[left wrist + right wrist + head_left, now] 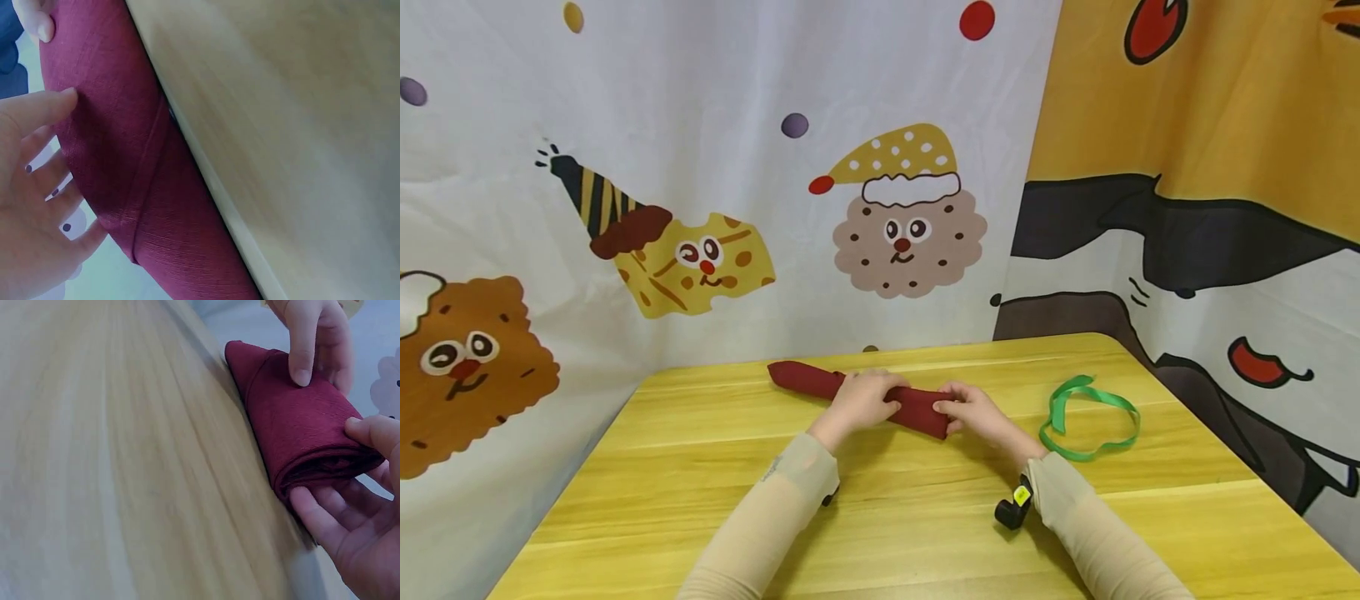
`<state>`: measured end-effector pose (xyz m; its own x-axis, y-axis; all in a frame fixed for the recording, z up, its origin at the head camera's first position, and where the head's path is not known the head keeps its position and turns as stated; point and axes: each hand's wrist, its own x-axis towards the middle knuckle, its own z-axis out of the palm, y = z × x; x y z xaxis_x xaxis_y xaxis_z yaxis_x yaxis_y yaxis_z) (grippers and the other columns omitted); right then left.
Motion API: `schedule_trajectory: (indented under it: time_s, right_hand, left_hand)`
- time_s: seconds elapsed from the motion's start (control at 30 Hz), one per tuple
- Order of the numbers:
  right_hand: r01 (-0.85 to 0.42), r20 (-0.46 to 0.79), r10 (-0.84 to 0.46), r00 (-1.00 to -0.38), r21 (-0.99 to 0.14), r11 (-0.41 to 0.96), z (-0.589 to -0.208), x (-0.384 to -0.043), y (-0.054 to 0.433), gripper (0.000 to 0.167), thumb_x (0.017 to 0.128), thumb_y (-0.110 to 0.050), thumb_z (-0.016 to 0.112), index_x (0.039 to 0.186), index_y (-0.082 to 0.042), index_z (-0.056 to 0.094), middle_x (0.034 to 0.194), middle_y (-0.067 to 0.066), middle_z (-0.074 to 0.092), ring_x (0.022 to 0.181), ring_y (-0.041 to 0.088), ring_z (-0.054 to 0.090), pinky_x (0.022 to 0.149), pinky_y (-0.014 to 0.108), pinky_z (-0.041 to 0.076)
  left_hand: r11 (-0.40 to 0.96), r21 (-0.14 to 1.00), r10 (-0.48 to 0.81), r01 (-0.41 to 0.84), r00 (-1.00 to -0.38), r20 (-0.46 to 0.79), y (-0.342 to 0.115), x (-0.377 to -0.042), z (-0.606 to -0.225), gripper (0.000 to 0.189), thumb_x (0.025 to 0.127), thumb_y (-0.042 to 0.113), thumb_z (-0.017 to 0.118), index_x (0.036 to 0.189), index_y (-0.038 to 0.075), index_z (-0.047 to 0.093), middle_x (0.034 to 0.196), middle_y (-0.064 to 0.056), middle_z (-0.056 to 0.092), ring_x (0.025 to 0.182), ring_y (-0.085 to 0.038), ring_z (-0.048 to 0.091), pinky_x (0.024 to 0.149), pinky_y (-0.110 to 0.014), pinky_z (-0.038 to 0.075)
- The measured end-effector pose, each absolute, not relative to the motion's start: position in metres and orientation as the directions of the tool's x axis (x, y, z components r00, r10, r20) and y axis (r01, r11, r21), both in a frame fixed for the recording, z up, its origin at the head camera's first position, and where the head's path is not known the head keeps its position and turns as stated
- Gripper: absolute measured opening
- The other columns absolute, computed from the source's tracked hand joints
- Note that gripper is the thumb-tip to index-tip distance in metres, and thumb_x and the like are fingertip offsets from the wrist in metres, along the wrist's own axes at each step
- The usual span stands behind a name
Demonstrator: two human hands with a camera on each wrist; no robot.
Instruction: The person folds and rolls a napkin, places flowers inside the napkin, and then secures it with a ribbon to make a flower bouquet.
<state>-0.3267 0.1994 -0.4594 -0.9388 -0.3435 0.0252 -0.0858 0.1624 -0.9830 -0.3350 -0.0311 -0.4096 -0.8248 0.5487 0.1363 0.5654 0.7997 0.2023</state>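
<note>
A maroon cloth (922, 410), rolled into a long tube, lies slantwise across the wooden table. Its left end tapers to a point, and its layered, open right end faces the camera in the right wrist view. My left hand (863, 402) holds the roll near its middle, thumb on the near side and fingers over the top. At the right end my right hand (976, 414) grips the cloth, with the thumb on top and the fingers curled underneath. In the left wrist view a folded hem crosses the cloth (119, 144) diagonally.
A loosely looped green ribbon (1093, 456) lies on the table (925, 533) to the right of my right hand. Behind the table hangs a white curtain (715, 67) with cartoon prints, and a patterned yellow and black one (1097, 108) hangs at the right.
</note>
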Motion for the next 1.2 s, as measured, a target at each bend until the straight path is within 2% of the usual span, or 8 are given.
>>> schedule_trajectory:
  time_s: [0.17, 0.27, 0.4, 0.53, 0.73, 0.93, 1.2]
  right_hand:
    - [-0.118, 0.067, -0.261, -0.963, -0.976, 0.185, -0.464, -0.333, 0.204, 0.023, 0.093, -0.011, 0.065, 0.104, 0.007, 0.057, 0.096, 0.015, 0.060, 0.076, 0.024, 0.064, 0.067, 0.039, 0.055]
    - [-0.165, 0.107, -0.203, -0.973, -0.941, 0.296, -0.466, -0.337, 0.207, 0.021, 0.091, -0.015, 0.069, 0.100, 0.003, 0.063, 0.089, 0.011, 0.063, 0.072, 0.021, 0.060, 0.064, 0.035, 0.052]
    - [-0.211, 0.161, -0.144, -0.976, -0.850, 0.482, -0.467, -0.343, 0.210, 0.017, 0.090, -0.021, 0.071, 0.094, -0.005, 0.068, 0.083, 0.004, 0.064, 0.072, 0.019, 0.054, 0.065, 0.032, 0.043]
    - [-0.214, 0.181, -0.116, -0.977, -0.788, 0.577, -0.470, -0.349, 0.213, 0.017, 0.089, -0.022, 0.071, 0.095, -0.005, 0.070, 0.084, 0.003, 0.065, 0.077, 0.019, 0.055, 0.069, 0.033, 0.042]
    - [-0.189, 0.165, -0.097, -0.982, -0.752, 0.632, -0.475, -0.358, 0.217, 0.024, 0.090, -0.022, 0.070, 0.102, -0.001, 0.070, 0.091, 0.007, 0.067, 0.083, 0.022, 0.059, 0.072, 0.036, 0.047]
    - [-0.201, 0.165, -0.116, -0.979, -0.738, 0.644, -0.475, -0.361, 0.218, 0.020, 0.091, -0.018, 0.069, 0.103, -0.002, 0.071, 0.096, 0.009, 0.069, 0.090, 0.026, 0.062, 0.079, 0.042, 0.049]
    - [-0.227, 0.176, -0.144, -0.974, -0.723, 0.653, -0.475, -0.363, 0.217, 0.015, 0.092, -0.013, 0.067, 0.102, -0.003, 0.072, 0.096, 0.008, 0.069, 0.089, 0.025, 0.063, 0.079, 0.042, 0.050]
  left_hand:
    - [0.799, 0.176, 0.546, 0.575, -0.816, 0.189, -0.030, -0.333, -0.411, 0.041, 0.094, 0.028, 0.064, 0.135, 0.027, 0.058, 0.136, 0.002, 0.054, 0.128, -0.024, 0.046, 0.101, -0.052, 0.033]
    - [0.785, 0.156, 0.572, 0.599, -0.799, 0.188, -0.029, -0.332, -0.411, 0.041, 0.094, 0.028, 0.065, 0.134, 0.028, 0.059, 0.138, 0.000, 0.051, 0.130, -0.023, 0.043, 0.101, -0.052, 0.033]
    - [0.767, 0.135, 0.612, 0.627, -0.779, 0.137, -0.027, -0.330, -0.412, 0.040, 0.093, 0.029, 0.066, 0.132, 0.029, 0.061, 0.144, -0.003, 0.046, 0.133, -0.024, 0.038, 0.102, -0.052, 0.033]
    - [0.758, 0.131, 0.641, 0.639, -0.767, 0.031, -0.023, -0.325, -0.413, 0.044, 0.093, 0.032, 0.065, 0.136, 0.031, 0.057, 0.150, -0.003, 0.040, 0.137, -0.025, 0.034, 0.103, -0.051, 0.031]
    - [0.772, 0.129, 0.636, 0.623, -0.760, -0.131, -0.018, -0.322, -0.416, 0.057, 0.093, 0.041, 0.063, 0.146, 0.036, 0.044, 0.156, 0.000, 0.029, 0.143, -0.027, 0.023, 0.110, -0.054, 0.022]
    - [0.790, 0.143, 0.613, 0.596, -0.766, -0.195, -0.013, -0.323, -0.420, 0.062, 0.093, 0.046, 0.062, 0.149, 0.038, 0.037, 0.158, 0.001, 0.024, 0.145, -0.027, 0.017, 0.112, -0.055, 0.018]
    - [0.812, 0.181, 0.583, 0.554, -0.761, -0.284, -0.010, -0.324, -0.423, 0.069, 0.092, 0.051, 0.060, 0.152, 0.041, 0.027, 0.160, 0.002, 0.019, 0.146, -0.028, 0.012, 0.113, -0.055, 0.015]
